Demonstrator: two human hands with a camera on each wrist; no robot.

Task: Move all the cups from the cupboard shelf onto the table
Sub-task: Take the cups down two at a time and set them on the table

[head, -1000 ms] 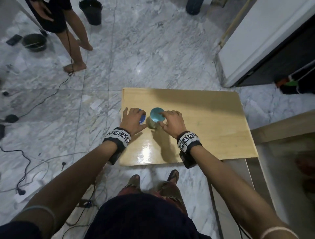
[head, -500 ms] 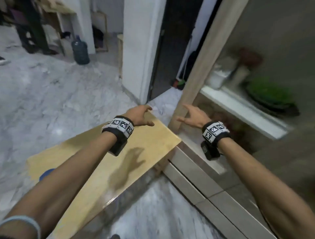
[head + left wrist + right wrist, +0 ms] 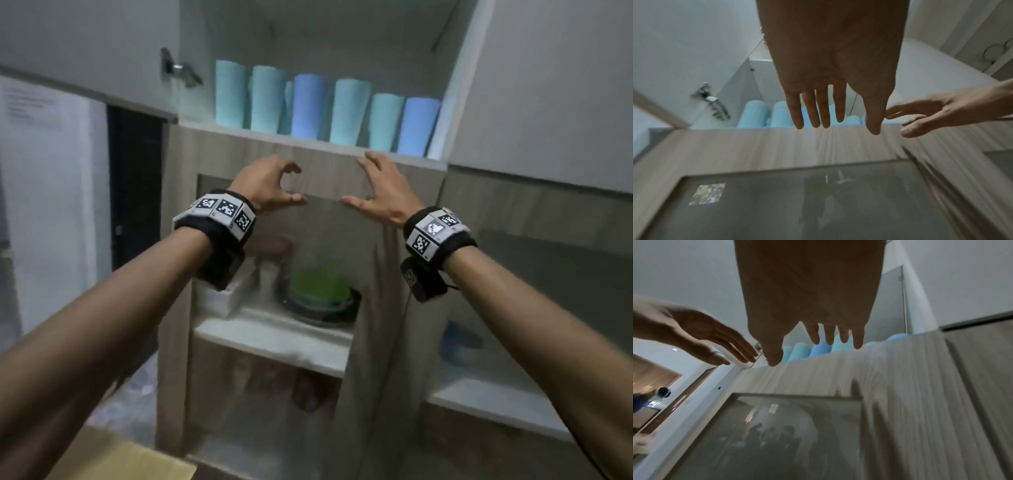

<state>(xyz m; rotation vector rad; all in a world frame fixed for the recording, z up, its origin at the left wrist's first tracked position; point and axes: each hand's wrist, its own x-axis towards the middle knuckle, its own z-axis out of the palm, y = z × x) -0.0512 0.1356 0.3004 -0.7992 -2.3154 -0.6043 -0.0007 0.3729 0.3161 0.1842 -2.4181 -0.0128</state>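
Up high, the blue cups (image 3: 310,106) stand in a row on the cupboard shelf (image 3: 308,142), at twelve o'clock from the left hand (image 3: 265,185) and right hand (image 3: 383,192), both spread and holding nothing.

From my remote station, the head camera looks forward and slightly upward at the cupboard, taking in both forearms and the cup row (image 3: 325,109) on the shelf (image 3: 308,142). The left wrist camera sits close behind the left hand (image 3: 830,65) and faces along its fingers toward that shelf. The right wrist camera mirrors this behind the right hand (image 3: 807,296). All three views share the cups and the wood-grain door; each wrist view also catches the opposite hand. Motion blur probably softens the lower door area.
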